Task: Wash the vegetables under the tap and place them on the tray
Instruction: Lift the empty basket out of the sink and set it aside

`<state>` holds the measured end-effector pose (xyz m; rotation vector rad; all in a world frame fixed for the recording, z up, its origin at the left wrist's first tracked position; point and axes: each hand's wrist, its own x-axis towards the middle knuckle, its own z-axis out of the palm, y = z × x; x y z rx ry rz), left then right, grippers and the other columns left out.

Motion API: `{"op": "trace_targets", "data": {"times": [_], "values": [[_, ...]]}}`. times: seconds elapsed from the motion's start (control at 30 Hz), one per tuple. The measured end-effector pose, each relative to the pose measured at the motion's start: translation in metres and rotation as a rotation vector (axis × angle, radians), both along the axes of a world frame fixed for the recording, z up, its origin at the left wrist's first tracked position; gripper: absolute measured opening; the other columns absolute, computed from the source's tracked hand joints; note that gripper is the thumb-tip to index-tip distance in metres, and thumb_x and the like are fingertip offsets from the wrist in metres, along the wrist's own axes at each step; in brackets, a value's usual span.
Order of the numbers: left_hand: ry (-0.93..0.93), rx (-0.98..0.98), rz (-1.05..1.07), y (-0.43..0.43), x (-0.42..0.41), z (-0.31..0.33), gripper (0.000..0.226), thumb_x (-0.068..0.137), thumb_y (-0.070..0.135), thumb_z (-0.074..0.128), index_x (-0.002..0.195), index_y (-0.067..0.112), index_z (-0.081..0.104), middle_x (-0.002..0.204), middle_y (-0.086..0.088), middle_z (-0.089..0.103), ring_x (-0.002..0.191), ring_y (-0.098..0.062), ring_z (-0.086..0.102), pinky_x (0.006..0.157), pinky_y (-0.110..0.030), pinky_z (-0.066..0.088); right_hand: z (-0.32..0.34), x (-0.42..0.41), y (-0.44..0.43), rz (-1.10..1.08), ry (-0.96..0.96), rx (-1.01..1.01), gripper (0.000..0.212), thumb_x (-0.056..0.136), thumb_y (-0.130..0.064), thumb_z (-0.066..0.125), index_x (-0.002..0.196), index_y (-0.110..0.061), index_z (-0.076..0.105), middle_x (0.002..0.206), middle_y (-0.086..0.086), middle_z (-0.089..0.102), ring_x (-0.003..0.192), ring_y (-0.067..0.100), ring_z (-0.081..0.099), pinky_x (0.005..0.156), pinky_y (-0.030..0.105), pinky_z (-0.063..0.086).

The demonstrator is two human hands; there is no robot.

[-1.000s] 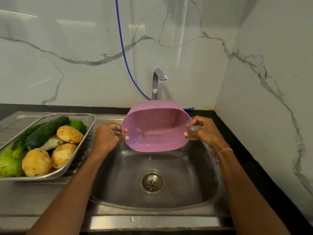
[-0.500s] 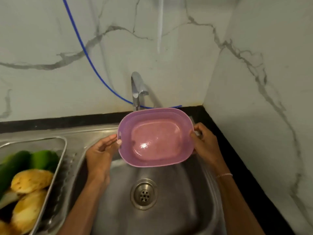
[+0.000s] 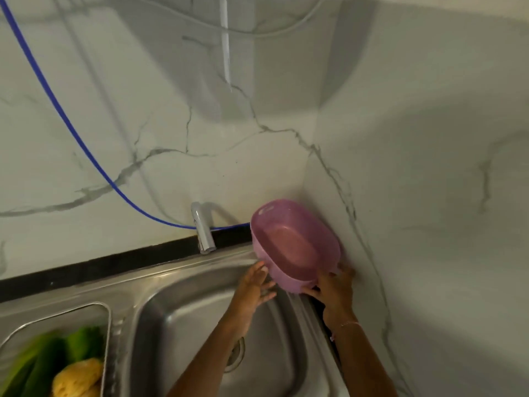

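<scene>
Pink basket (image 3: pixel 296 247): it is held tilted in the wall corner, at 2 o'clock of the sink (image 3: pixel 186 325). Its long axis runs from 11 to 5 o'clock, and nothing is seen inside.
Right hand (image 3: pixel 333 290): the fingers are curled round the lower rim of the basket.
Left hand (image 3: pixel 256 285): the fingers are straight and spread. The basket's side seems only to be touched, not gripped.
Vegetables (image 3: pixel 83 343): they are lying in the tray (image 3: pixel 109 333), well apart from both hands at 8 o'clock. The left hand is the nearer one.
Tap (image 3: pixel 203 227): it is placed at 10 o'clock of the left hand, and no running water can be made out.
Next move: it is judged that the left hand can be freed first.
</scene>
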<state>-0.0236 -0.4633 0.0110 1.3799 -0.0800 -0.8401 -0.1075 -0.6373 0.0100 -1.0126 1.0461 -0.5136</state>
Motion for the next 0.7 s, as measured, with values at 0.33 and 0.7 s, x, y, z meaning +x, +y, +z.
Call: {"op": "trace_targets", "data": {"times": [0.33,0.7], "values": [[-0.009,0.048,-0.024,-0.037,0.035,0.013,0.038,0.104,0.021,0.055,0.137,0.038,0.058,0.127,0.007,0.073,0.117,-0.014,0.068,0.092,-0.031,0.052,-0.005,0.033,0.007,-0.047,-0.103,0.152,0.086,0.080,0.010,0.081,0.153,-0.017,0.045,0.150,0.013,0.054,0.124,0.040,0.063,0.076,0.048,0.066],[-0.034,0.163,0.203,-0.007,0.017,0.017,0.030,0.103,0.017,0.060,0.132,0.020,0.058,0.123,-0.003,0.066,0.103,-0.012,0.067,0.072,-0.021,0.056,-0.003,0.017,0.041,0.035,0.160,-0.244,0.031,0.090,-0.006,0.070,0.116,-0.019,0.059,0.112,0.009,0.067,0.098,0.032,0.067,0.084,0.049,0.059]]}}
